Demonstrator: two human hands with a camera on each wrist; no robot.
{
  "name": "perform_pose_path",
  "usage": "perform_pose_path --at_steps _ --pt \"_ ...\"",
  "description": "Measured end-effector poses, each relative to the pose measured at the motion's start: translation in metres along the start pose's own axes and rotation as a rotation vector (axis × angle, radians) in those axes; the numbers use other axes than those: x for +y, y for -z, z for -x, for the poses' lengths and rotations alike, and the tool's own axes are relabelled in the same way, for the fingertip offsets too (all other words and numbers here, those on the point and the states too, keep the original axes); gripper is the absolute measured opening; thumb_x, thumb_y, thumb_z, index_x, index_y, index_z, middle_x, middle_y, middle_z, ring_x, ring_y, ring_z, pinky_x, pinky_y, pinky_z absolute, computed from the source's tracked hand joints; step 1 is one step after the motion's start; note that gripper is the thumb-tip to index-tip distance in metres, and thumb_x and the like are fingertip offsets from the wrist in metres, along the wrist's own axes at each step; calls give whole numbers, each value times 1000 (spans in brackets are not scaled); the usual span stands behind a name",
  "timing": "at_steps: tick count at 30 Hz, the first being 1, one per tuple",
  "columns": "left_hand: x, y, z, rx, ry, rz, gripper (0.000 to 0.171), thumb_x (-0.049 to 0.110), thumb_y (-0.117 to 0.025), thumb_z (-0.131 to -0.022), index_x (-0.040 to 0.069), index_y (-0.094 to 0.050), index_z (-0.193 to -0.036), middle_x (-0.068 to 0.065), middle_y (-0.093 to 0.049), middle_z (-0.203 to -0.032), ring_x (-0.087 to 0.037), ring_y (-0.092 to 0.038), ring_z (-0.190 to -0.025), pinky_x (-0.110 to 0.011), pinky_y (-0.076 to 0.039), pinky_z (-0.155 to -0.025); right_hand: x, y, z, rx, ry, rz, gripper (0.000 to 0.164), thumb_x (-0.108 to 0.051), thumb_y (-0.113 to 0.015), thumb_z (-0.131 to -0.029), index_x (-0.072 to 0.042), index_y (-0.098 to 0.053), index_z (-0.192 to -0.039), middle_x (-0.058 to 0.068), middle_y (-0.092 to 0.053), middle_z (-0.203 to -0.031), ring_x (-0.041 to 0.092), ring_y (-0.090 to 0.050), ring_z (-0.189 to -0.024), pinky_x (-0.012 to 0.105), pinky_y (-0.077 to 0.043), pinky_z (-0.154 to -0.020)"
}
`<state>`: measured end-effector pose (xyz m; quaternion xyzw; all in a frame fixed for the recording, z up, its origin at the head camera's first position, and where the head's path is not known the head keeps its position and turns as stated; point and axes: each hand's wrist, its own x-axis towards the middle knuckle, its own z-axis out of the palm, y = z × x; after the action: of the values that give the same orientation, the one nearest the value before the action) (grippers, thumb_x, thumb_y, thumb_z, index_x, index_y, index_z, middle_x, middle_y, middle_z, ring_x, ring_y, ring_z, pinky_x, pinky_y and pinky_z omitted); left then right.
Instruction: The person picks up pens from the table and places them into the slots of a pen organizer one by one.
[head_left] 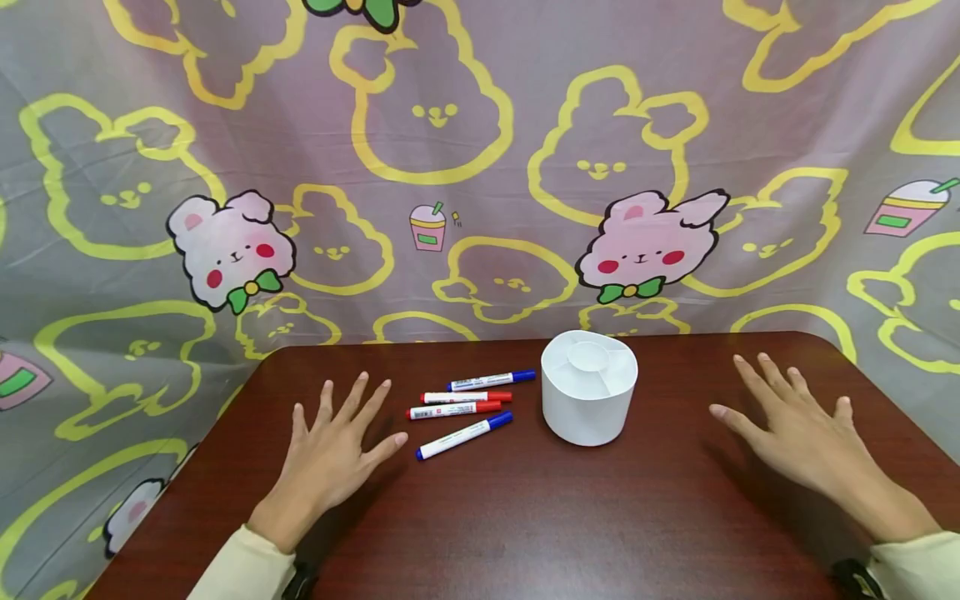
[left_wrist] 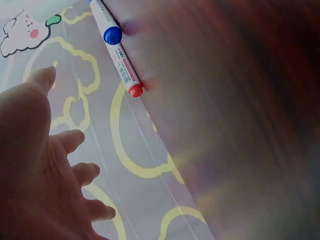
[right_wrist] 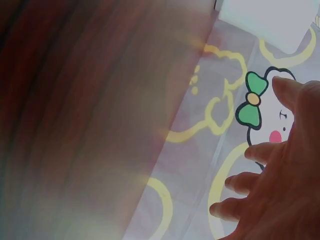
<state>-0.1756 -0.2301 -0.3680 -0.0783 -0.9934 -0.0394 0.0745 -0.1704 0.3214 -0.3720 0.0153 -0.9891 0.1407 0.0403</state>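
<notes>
My left hand [head_left: 330, 458] hovers over the left part of the table with its fingers spread, holding nothing. Just right of its thumb lie two blue markers, a far one [head_left: 487, 382] and a near one [head_left: 463, 437]. Between these are two red markers, one [head_left: 465, 397] close behind the other [head_left: 453, 410]. Right of the markers stands a white round pen holder [head_left: 589, 400], its top divided into compartments around a central ring. On the far right my right hand [head_left: 813, 433] has its fingers spread too and grips nothing; the pen holder is the thing nearest it.
The dark brown wooden table [head_left: 555, 517] has rounded far corners. Behind it hangs a grey curtain [head_left: 480, 208] printed with yellow outlines and cartoon animals, close along the table's far edge.
</notes>
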Motion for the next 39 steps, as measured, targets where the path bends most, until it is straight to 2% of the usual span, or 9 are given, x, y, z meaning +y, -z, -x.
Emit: perform_pose_path --at_steps 5,12,16,20,25,30,35,39 --pt "0 0 0 -24 10 58 84 72 -53 -98 32 -27 -167 -11 -23 -175 -57 -13 -157 -85 -8 -115 -6 -1 -1 11 19 -42 97 -69 -49 -101 -17 -4 -170 31 -6 -171 65 -10 -151 94 -2 -100" --pt "1 2 0 -92 25 201 87 72 -55 -97 31 -25 -168 -14 -21 -175 -58 -16 -156 -85 -12 -115 -15 -2 -6 1 70 -166 102 -62 -61 -99 -14 -5 -170 30 -6 -172 61 -13 -153 93 -6 -102" --pt "1 3 -1 -101 22 296 89 67 -65 -94 28 -29 -166 -15 -25 -174 -57 -22 -155 -84 -19 -114 -22 -3 -10 -7 109 -243 106 -55 -69 -97 -10 -6 -169 30 -12 -172 62 -24 -150 86 -22 -106" --pt "2 4 -2 -107 12 464 91 55 -77 -90 22 -36 -164 -17 -32 -171 -50 -32 -154 -76 -29 -116 -33 -3 -13 -21 107 -303 111 -53 -75 -93 -11 -6 -169 34 -24 -167 61 -37 -142 78 -36 -105" --pt "7 0 -5 -129 30 724 81 37 -86 -87 18 -47 -156 -18 -48 -160 -45 -49 -144 -64 -42 -115 -49 -4 -15 -49 105 -453 111 -48 -80 -91 -13 -9 -170 29 -26 -169 57 -34 -148 77 -36 -107" --pt "13 -8 -7 -175 10 949 70 21 -84 -90 9 -51 -151 -21 -55 -152 -43 -57 -136 -57 -48 -111 -63 -10 -19 -64 129 -623 109 -39 -83 -90 -13 -12 -169 26 -29 -169 53 -29 -153 77 -33 -112" --pt "18 -13 -7 -231 2 1044 64 17 -81 -92 6 -52 -149 -22 -57 -150 -38 -62 -131 -44 -53 -106 -73 -16 -22 -75 172 -709 107 -30 -84 -90 -11 -13 -169 26 -30 -168 53 -30 -153 75 -32 -114" --pt "21 -15 -9 -269 23 1084 62 17 -79 -93 6 -53 -148 -21 -58 -149 -38 -63 -131 -43 -54 -106 -79 -20 -24 -95 191 -778 106 -28 -84 -90 -13 -14 -169 24 -30 -168 50 -30 -154 73 -32 -116"
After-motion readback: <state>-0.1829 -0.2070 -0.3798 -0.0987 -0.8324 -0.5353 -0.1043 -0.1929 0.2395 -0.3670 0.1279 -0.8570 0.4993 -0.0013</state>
